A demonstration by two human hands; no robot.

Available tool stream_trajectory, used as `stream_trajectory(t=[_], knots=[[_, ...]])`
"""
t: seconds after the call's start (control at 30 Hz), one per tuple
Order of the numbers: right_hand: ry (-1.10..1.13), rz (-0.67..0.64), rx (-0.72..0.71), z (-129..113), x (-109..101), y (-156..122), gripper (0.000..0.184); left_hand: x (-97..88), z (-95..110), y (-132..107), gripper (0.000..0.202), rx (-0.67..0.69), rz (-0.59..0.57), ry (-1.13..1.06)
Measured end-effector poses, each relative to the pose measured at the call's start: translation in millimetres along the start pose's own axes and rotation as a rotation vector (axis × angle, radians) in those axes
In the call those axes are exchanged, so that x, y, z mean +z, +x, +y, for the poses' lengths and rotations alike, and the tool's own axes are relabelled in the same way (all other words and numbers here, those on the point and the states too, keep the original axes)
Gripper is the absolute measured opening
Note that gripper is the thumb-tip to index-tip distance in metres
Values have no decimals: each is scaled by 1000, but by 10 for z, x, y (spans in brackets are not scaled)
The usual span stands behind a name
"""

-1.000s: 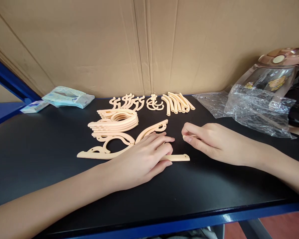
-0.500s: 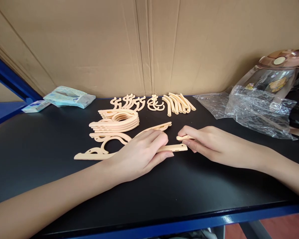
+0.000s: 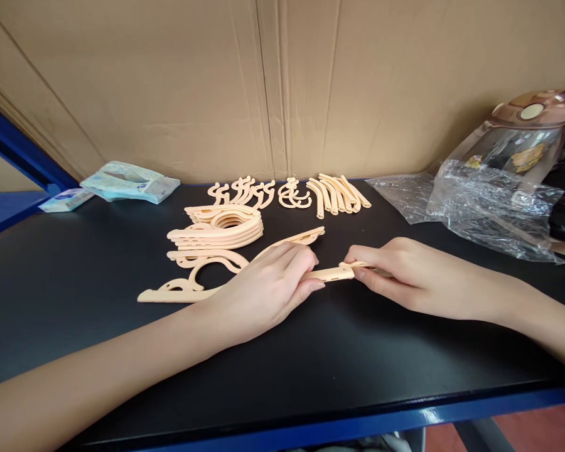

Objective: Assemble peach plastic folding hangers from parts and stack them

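My left hand (image 3: 268, 289) is closed on a long peach plastic hanger arm (image 3: 179, 290) that lies on the black table (image 3: 98, 314); its right end is lifted a little. My right hand (image 3: 405, 273) pinches a small peach plastic piece (image 3: 358, 266) and holds it against that lifted end. Just behind the left hand lies a second curved hanger arm (image 3: 292, 240).
A stack of curved hanger arms (image 3: 221, 227) sits behind the hands, with rows of hooks (image 3: 245, 191) and short rods (image 3: 339, 193) further back. Crumpled clear plastic (image 3: 489, 207) and a bottle (image 3: 522, 135) stand at the right. Tissue packs (image 3: 127, 182) lie at the back left. Cardboard (image 3: 282, 81) walls the rear.
My left hand closed on the hanger arm and tilted its right end up. My right hand moved left and down, bringing the small piece against that end.
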State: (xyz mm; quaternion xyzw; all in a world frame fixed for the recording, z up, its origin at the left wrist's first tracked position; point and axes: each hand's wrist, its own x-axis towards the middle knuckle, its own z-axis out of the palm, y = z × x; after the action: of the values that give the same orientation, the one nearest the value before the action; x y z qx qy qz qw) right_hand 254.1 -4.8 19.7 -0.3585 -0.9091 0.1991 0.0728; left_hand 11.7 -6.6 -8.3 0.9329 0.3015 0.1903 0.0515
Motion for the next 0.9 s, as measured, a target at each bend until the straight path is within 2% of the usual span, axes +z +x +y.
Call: stream_trajectory(t=[0.27, 0.63, 0.9], knots=[[-58, 52, -40, 10, 35, -8, 19, 4, 8, 0, 27, 88, -14, 43], [-100, 107, -44, -38, 9, -38, 21, -7, 45, 6, 26, 38, 2, -58], [-405, 279, -173, -21, 96, -75, 36, -19, 67, 10, 28, 32, -33, -59]])
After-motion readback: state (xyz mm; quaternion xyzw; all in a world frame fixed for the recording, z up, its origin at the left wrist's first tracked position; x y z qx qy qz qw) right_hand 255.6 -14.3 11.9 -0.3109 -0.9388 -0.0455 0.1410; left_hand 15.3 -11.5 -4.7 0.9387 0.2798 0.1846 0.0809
